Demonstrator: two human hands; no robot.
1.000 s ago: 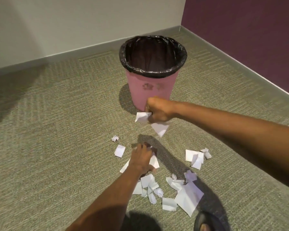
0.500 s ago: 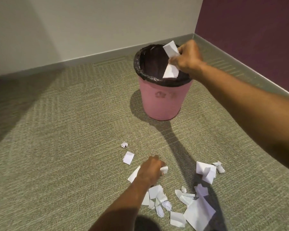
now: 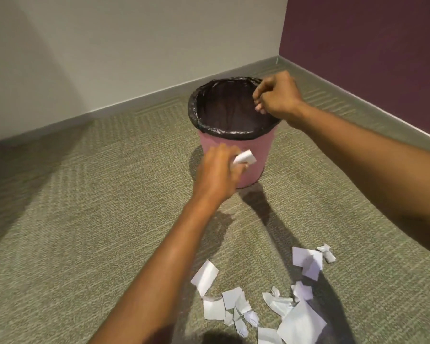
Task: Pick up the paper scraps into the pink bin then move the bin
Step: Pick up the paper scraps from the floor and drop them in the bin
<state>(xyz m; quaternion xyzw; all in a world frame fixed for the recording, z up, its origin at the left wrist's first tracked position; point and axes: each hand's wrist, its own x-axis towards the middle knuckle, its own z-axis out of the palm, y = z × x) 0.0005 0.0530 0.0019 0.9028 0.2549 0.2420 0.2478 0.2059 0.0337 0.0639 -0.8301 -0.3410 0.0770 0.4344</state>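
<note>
The pink bin (image 3: 258, 150), lined with a black bag, stands on the carpet near the room's corner. My right hand (image 3: 276, 95) hovers over the bin's right rim with its fingers loosely curled and no paper visible in it. In front of the bin's near side, my left hand (image 3: 219, 175) is raised and closed on a white paper scrap (image 3: 319, 158). Several white paper scraps (image 3: 256, 299) lie scattered on the carpet close to me, below both arms.
A beige wall with a grey baseboard (image 3: 134, 103) runs behind the bin, and a purple wall (image 3: 370, 58) meets it at the right. Green-grey carpet (image 3: 85, 232) spreads to the left of the scraps.
The paper pieces that my right hand held over the bin are gone from it. My left hand has lifted off the floor with a scrap and moved up toward the bin.
</note>
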